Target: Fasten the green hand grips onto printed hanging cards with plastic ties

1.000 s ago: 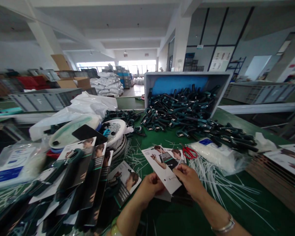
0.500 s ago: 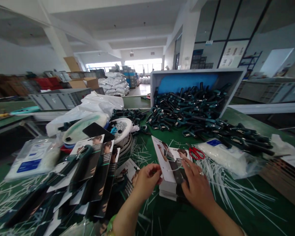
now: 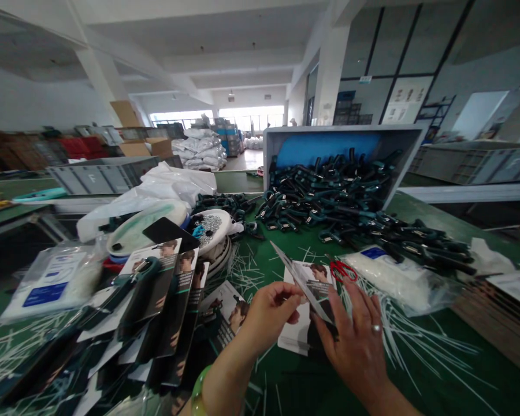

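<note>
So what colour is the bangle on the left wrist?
The bangle is green, seen in the head view.

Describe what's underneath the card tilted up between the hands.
Under the tilted card lies at least one printed card, its upper part showing. The tilted card, left hand and right hand hide other parts; whether more cards lie beneath cannot be told.

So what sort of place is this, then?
It looks like a factory or workshop: a grey bin lies tipped with lots of dark-handled tools spilling onto a green bench, and white sacks are piled further back.
</note>
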Demonstrator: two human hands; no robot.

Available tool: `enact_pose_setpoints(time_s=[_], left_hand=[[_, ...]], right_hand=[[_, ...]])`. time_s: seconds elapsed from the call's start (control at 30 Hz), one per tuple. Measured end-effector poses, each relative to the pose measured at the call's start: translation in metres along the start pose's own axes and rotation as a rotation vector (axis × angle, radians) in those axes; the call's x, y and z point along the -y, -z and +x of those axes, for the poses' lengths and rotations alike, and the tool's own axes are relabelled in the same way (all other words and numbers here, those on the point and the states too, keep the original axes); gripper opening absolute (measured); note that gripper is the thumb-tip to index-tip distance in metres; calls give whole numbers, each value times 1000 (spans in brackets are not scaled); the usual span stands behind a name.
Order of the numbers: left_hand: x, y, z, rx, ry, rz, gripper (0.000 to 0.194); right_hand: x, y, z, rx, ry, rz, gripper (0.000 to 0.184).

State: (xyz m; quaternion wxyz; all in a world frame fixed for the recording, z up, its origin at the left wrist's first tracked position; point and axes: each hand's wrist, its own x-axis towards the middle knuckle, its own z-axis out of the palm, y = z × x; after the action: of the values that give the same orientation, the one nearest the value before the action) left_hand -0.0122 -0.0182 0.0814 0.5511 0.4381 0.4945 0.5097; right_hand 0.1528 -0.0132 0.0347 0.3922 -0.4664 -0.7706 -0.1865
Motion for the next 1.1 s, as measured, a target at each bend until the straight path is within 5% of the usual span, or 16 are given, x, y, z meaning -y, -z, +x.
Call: enact_pose_setpoints(time_s=[0.23,0.47,0.7,0.93,1.1], left_hand=[[17,-3,8,100,29,-142,28],[26,-16,20,91,-392,127,17],[44,-32,28,94,-559,162,23],[51,-37,25,32,-342,-228,35],[56,-37,27,-37,-256,-213,27]], right_hand=[[-18,-14,-2,292,24,286,27],[-23,-6,16,285,-233,476,30],[-33,-8,17,334,-298,552,34],[-24,-7,23,335,-392,528,41],[-22,-8,23,302,-419,504,46]])
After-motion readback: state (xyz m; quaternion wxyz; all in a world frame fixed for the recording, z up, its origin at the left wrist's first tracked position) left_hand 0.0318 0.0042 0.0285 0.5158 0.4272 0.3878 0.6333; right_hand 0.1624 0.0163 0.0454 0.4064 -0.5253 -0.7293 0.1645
